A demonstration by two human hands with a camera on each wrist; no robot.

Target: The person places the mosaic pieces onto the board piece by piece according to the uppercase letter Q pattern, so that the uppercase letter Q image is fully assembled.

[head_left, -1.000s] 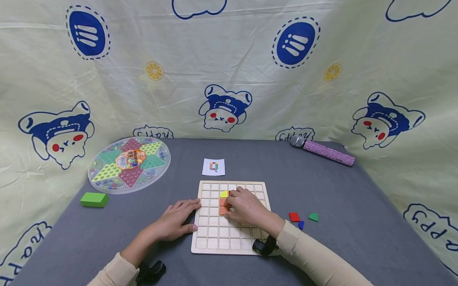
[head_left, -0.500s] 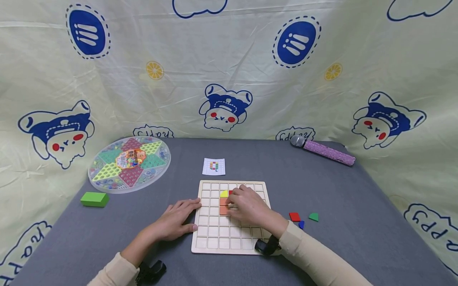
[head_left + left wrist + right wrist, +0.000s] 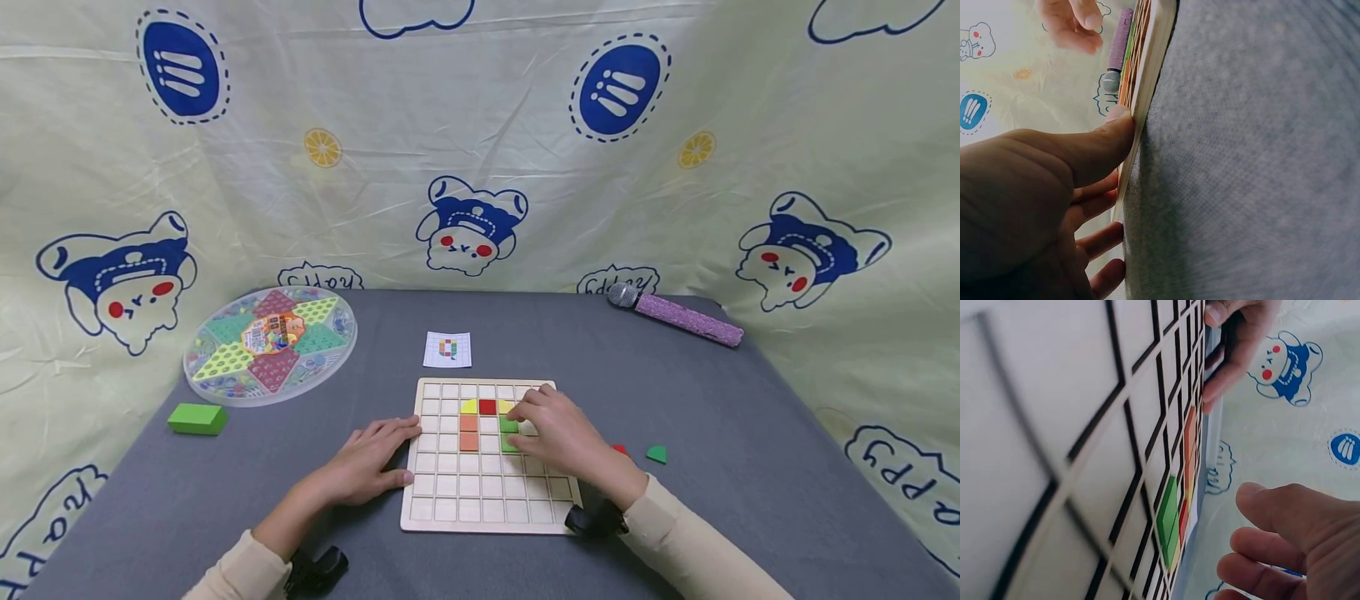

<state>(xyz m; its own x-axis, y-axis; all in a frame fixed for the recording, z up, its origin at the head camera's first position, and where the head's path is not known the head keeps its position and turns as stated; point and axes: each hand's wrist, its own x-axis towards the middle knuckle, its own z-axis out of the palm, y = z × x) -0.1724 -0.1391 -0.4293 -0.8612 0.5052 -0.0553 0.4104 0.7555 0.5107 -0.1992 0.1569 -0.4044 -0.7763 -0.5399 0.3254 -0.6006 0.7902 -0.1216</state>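
Grey table: microphone; right hand partly hides board.

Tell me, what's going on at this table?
Someone is working at a gridded board. Their left hand touches its left edge; their right hand is over the green tiles, with nothing visible in its grasp. A red tile sits between yellow tiles in the row above, and orange tiles line the left side. Beyond the board lies a patterned card. A loose green piece lies off to the right.
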